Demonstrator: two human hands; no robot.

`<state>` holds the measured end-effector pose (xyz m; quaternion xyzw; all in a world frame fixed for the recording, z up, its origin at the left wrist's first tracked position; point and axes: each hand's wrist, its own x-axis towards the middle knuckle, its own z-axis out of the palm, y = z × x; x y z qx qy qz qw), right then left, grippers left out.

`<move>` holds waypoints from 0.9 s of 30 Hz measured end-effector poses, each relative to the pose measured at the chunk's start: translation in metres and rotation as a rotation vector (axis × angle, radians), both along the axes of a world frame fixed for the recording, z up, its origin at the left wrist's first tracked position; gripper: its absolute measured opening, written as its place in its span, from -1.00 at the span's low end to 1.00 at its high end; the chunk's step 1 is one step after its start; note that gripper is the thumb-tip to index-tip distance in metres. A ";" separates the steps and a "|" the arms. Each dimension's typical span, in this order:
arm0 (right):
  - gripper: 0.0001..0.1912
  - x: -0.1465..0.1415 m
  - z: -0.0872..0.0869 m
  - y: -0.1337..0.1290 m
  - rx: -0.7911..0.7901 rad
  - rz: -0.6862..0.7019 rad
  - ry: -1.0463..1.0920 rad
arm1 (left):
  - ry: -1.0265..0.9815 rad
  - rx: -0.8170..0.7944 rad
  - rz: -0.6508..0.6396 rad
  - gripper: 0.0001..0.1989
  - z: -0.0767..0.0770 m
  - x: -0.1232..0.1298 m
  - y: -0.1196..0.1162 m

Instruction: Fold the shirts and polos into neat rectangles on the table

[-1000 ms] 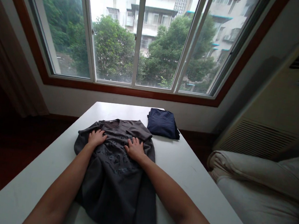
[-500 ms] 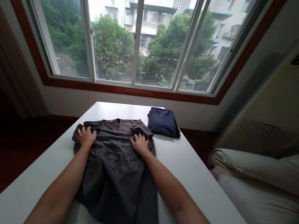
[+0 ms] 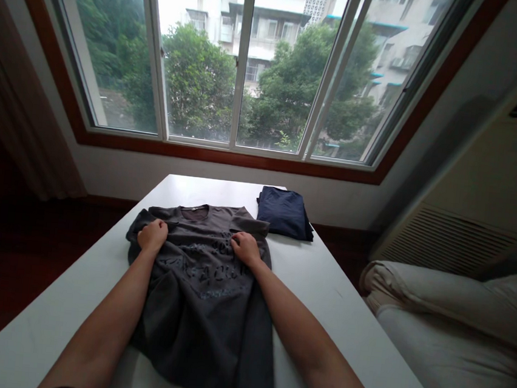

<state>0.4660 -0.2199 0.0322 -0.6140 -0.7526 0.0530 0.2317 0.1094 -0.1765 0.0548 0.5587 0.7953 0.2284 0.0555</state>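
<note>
A dark grey T-shirt (image 3: 197, 310) with raised lettering on its chest lies front up, its collar toward the window and its lower part rumpled. On its left side, just below the sleeve, my left hand (image 3: 153, 234) is closed with the fingers curled into the cloth. My right hand (image 3: 246, 248) grips the shirt's other side below the right sleeve, fingers bent and tips on the fabric beside the lettering. The cloth inside both hands is mostly hidden.
The shirt rests on a white table (image 3: 328, 323). A folded stack of dark navy clothing (image 3: 284, 213) sits at the table's far right edge. Beyond are a window (image 3: 233, 149) and a curtain (image 3: 24, 104); a pale sofa (image 3: 450, 334) stands to the right.
The fingers of both hands, earlier spread flat on the shirt, have curled closed on the cloth. The right sleeve lies flatter and reaches slightly further right.
</note>
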 end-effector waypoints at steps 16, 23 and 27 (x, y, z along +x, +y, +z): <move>-0.55 0.017 -0.004 0.011 0.053 -0.318 0.067 | 0.079 0.497 0.212 -0.25 0.017 0.008 -0.020; -0.63 0.011 0.002 0.005 0.093 -0.258 0.056 | -0.089 0.246 0.003 -0.36 0.012 0.003 -0.005; -0.72 0.005 0.011 -0.002 0.135 -0.038 0.077 | -0.071 -0.010 -0.158 -0.49 0.005 -0.001 0.004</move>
